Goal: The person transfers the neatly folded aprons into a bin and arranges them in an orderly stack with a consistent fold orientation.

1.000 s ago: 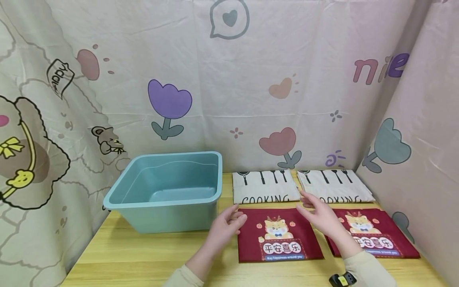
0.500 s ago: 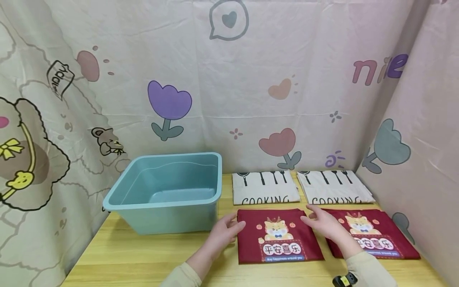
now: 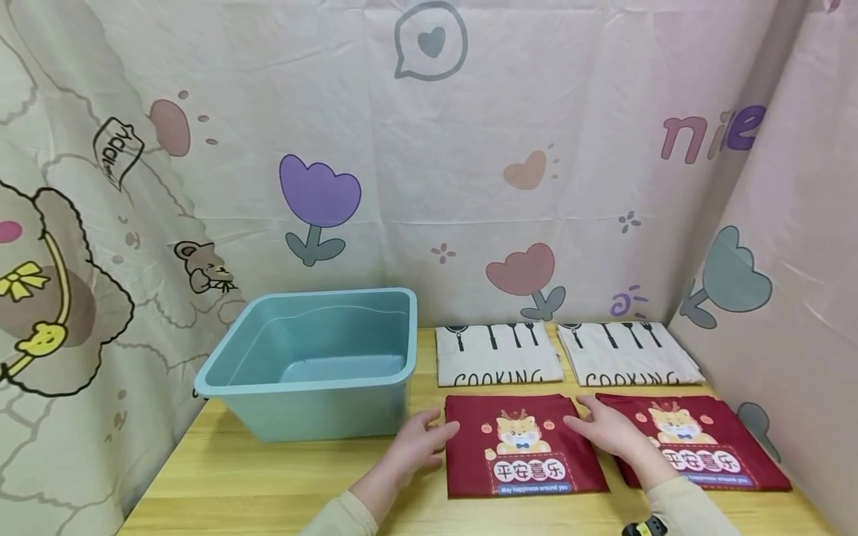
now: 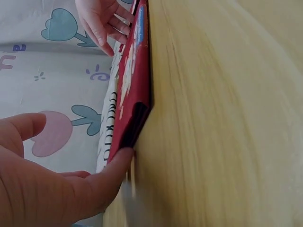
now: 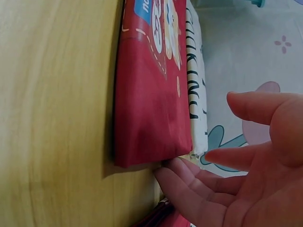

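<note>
A folded red cloth [image 3: 469, 447] printed with a cartoon dog and lettering lies flat on the table between my two hands. My left hand [image 3: 417, 441] is at its left edge, thumb apart from the fingers. In the left wrist view a fingertip [image 4: 124, 156] meets the layered edge of the cloth. At the opposite edge is my right hand [image 3: 608, 427], thumb over the cloth's upper right corner. Its lower fingertips [image 5: 165, 176] reach the side of the cloth in the right wrist view, partly hidden at its underside. Neither hand pinches the cloth.
A second red cloth [image 3: 751, 454] lies to the right, partly behind my right forearm. Two folded white cloths [image 3: 499, 361] with "COOKING" print lie behind, against the curtain [image 3: 429, 186]. A blue-green plastic bin [image 3: 302, 413] stands at the left on the wooden table [image 3: 268, 491].
My right hand has drawn back from the white cloths to the red cloth's right edge. My left hand has come slightly down along the left edge. The cloths and bin stay in place.
</note>
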The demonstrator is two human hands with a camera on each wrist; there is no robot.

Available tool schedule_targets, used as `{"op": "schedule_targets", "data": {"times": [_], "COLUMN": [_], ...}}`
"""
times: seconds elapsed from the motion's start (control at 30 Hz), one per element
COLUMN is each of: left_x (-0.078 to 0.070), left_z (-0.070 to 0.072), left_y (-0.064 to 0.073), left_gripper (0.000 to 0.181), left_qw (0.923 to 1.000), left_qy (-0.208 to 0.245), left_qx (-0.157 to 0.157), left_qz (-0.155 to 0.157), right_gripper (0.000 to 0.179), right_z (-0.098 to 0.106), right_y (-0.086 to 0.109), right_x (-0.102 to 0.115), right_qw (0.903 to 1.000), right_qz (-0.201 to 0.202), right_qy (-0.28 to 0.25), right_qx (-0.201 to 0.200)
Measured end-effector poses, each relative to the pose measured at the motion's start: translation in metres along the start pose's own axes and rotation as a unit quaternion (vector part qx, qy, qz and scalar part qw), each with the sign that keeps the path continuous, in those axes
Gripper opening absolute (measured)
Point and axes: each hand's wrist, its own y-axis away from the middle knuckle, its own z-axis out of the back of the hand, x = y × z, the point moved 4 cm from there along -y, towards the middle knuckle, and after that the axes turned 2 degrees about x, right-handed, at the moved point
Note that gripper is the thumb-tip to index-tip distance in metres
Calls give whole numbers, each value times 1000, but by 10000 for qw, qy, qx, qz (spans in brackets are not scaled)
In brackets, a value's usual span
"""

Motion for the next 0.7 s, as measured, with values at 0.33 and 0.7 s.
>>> {"op": "schedule_targets", "data": {"times": [0.33, 0.7], "left_x": [5, 8], "left_z": [2, 0], "left_y": [-1, -4], "left_gripper": [78, 67], "left_qw": [9983, 9986], "left_qy": [505, 514], "left_qx": [273, 103], "left_qz": [120, 11], "right_gripper": [72, 67], "right_z": [-5, -6], "right_y": [-2, 0], "right_x": [-4, -5], "right_qw": [9977, 9951], "right_qz": [-337, -369], "right_qy": [-559, -909], "right_qx": [205, 142]}}
